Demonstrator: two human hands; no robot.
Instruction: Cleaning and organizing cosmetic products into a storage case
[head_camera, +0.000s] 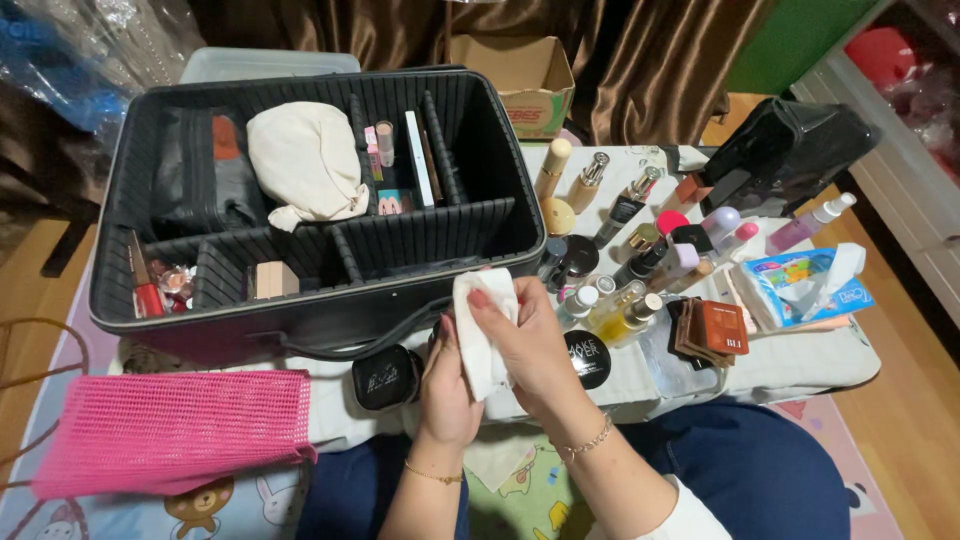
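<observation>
- Fingers (492, 305) of both hands, right hand (530, 350) and left hand (448, 385), closed on a white wipe (478, 335).
- Just behind: black case (300, 310) front wall.
- Right of the case: crowded bottles (620, 300).

white wipe (480, 330), soft and crumpled, folded over on itself and standing roughly upright, pinched between both hands just in front of the open black makeup case, its top edge curling over the fingertips

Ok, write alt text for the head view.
Two hands, left hand and right hand, hold a white wipe above a low table crowded with cosmetic bottles, beside an open black divided organiser case and a pink mesh bag.
</observation>
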